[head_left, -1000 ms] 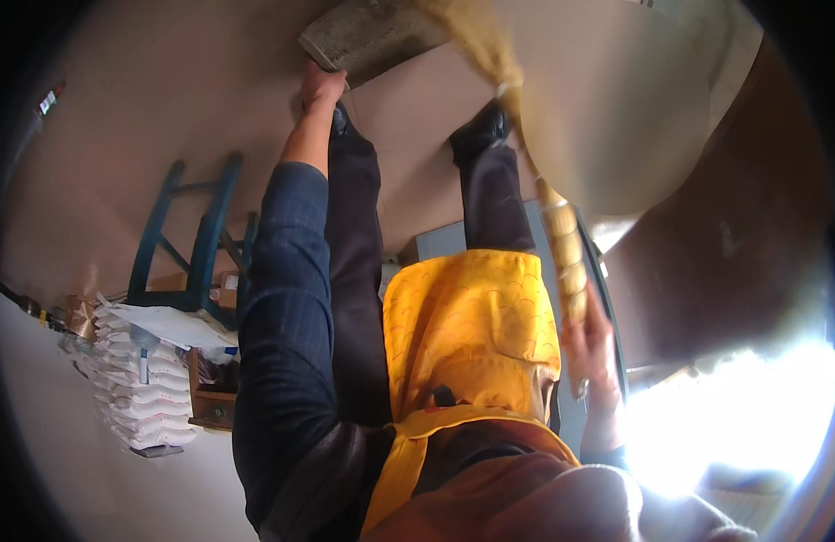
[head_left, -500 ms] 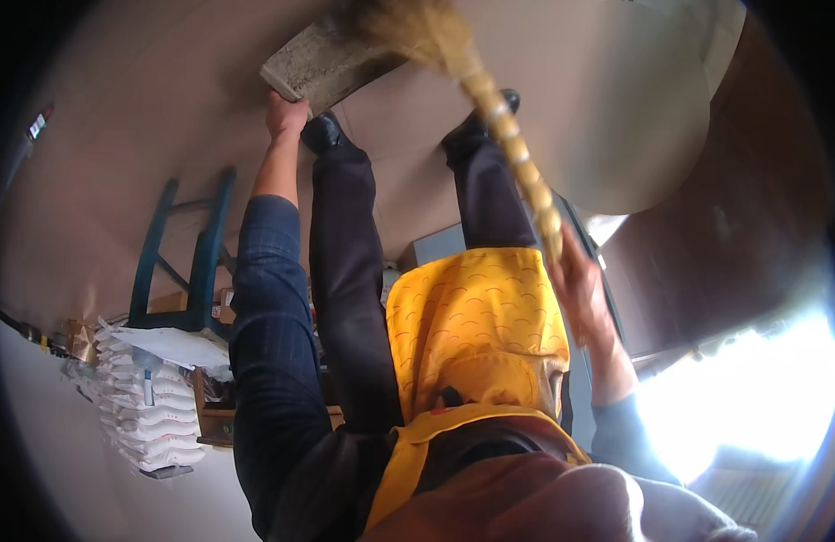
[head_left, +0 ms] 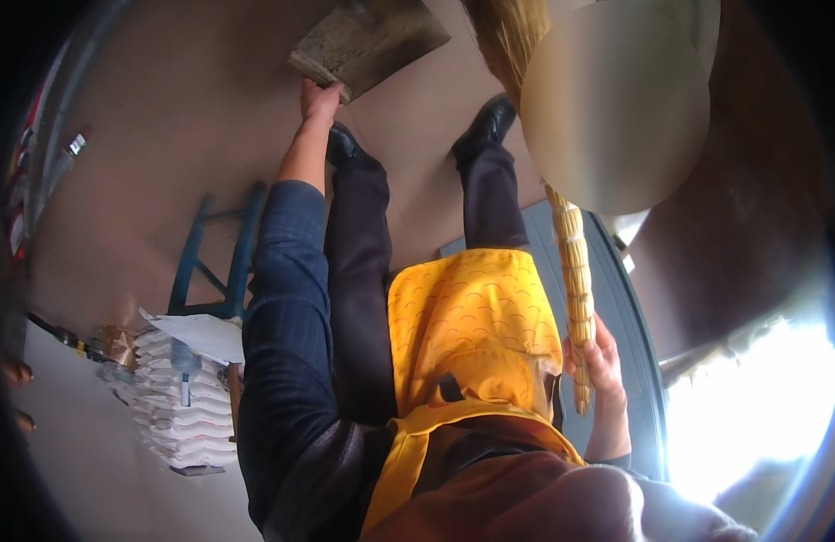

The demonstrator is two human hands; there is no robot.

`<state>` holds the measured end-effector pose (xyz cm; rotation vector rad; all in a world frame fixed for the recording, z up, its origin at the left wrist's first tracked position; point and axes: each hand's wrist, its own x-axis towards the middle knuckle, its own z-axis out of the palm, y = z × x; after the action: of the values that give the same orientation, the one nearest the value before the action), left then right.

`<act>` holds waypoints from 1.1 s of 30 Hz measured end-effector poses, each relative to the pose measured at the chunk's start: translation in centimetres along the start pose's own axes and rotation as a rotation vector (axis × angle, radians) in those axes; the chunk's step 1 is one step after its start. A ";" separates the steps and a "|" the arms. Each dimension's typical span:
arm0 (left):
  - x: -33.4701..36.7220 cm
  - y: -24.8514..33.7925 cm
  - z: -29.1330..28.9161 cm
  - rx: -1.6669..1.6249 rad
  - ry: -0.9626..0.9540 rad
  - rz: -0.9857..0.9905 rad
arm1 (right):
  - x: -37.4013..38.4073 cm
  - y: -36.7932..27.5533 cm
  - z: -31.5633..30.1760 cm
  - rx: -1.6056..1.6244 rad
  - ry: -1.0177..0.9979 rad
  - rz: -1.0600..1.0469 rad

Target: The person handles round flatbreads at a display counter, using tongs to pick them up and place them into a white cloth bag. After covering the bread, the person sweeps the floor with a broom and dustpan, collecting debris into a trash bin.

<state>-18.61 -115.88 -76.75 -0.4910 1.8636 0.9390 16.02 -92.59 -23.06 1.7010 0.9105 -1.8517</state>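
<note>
The person is bending low, the left hand (head_left: 320, 98) reaching down with its fingers curling closed over the near edge of a flat grey dustpan (head_left: 368, 41), which is lying tilted on the tan floor (head_left: 146, 135) just beyond the fingertips. The right hand (head_left: 598, 366) is wrapping fully shut around the bound stalk handle of a straw broom (head_left: 575, 280), gripping close to its upper end, while the bristles are fanning out far below the fingers, beside the dustpan. The dustpan is looking stiff and fairly light, probably best held at that near edge with the thumb on top; the broom is looking light, its ribbed handle giving a firm, non-slip hold, its bristles soft and springy. Counting: one dustpan, one broom, two black shoes (head_left: 489, 122) standing between the hands. A yellow apron (head_left: 471, 334) is hanging inside the right wrist, and a blue stool (head_left: 214, 262) and one stack of white sacks (head_left: 178, 411) are standing outside the left forearm
</note>
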 end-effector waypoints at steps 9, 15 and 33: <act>-6.1 6.5 -1.9 -0.169 -0.011 -0.025 | -1.9 2.0 -1.8 0.231 -0.062 -0.080; -16.5 7.0 -5.5 -0.154 0.027 -0.074 | 8.8 1.0 -4.6 -0.454 0.462 -0.008; -37.2 24.8 3.3 -0.237 -0.122 0.012 | 26.9 -35.1 -21.2 -0.294 0.361 -0.339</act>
<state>-16.33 -100.11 -34.84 -0.5522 1.6569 1.1791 1.69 -50.77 -44.31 1.8034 1.6177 -1.5199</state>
